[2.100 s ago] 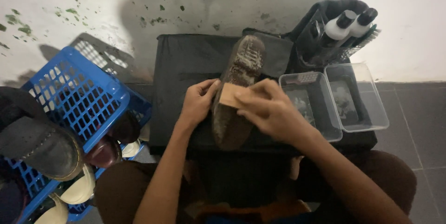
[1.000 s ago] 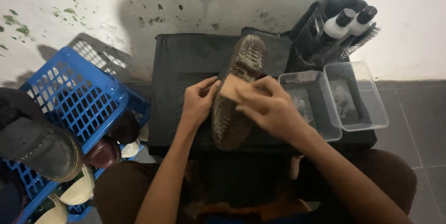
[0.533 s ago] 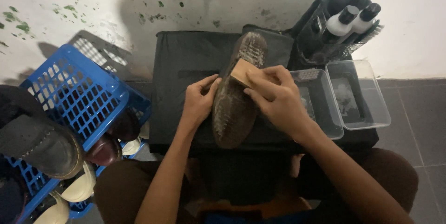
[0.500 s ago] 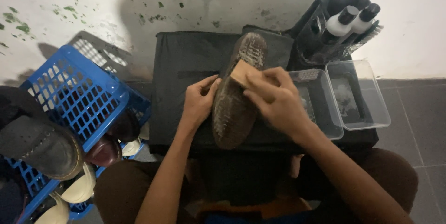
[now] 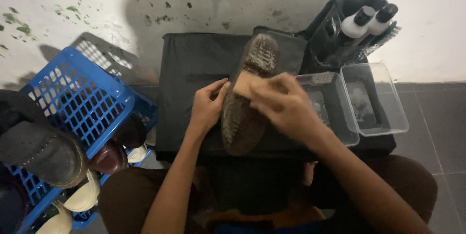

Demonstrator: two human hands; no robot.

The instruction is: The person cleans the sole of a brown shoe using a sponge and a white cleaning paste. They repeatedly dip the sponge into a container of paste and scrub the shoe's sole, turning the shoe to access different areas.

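The left hand (image 5: pixel 206 110) grips the shoe (image 5: pixel 247 95) — sole up, mid black box (image 5: pixel 189 69). The right hand (image 5: pixel 284 105) fingers clamp a tan block (image 5: pixel 242 84) on the sole.

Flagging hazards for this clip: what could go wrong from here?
The shoe lies sole-up, steadied only by the left hand at its edge; a hard stroke from the right hand with the wooden brush could twist it loose. Dirt brushed off may land in the clear plastic containers close beside it.

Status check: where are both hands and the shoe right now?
Left hand grips shoe, sole up. Right hand presses brush on sole. Nothing blocking.
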